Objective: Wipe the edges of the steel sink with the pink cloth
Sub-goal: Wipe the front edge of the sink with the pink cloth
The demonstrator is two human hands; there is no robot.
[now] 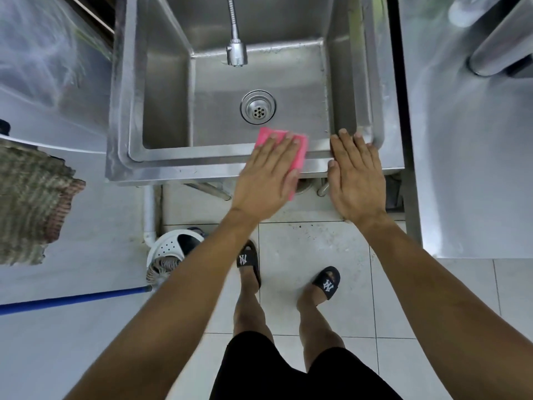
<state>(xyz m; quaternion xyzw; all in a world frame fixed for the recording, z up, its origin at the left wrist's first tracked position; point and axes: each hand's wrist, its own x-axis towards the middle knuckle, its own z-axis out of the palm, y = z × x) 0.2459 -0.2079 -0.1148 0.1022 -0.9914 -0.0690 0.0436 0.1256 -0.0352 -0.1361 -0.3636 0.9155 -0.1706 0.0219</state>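
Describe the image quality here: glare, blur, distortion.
Head view: wide-angle bending bows the steel sink edges; soft glare streaks the side counters; top corners smear into blur; left hand, pink cloth and right hand are sharp.

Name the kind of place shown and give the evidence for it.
Probably a commercial kitchen's wash area: a deep steel sink with a flexible hose tap, steel worktops either side, and a tiled floor with a mop.
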